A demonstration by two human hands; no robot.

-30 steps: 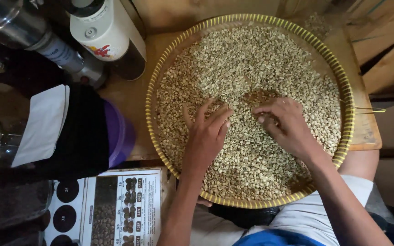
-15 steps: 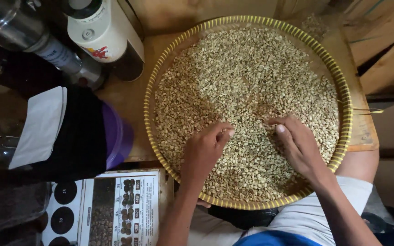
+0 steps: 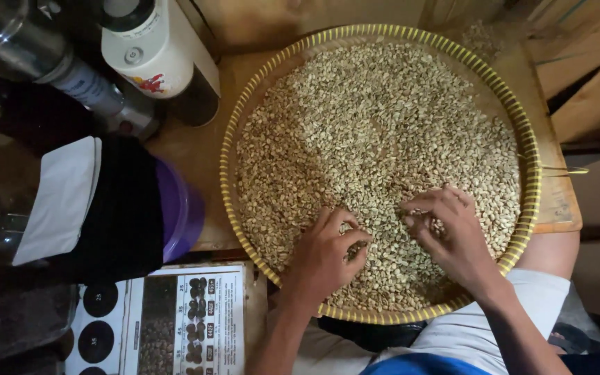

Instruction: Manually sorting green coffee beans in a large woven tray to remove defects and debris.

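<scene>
head view: pale beans in round woven tray

Looking down from my head camera, I see my left hand and right hand bare, with no rings, watch or gloves. Both forearms are uncovered. At the lower right of the frame I wear a white garment with a blue piece below.

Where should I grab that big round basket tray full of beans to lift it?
Probably by the yellow woven rim, one hand on each opposite side, coming in level. The tray is wide, shallow and full of loose beans, so tilting would spill them.
</scene>
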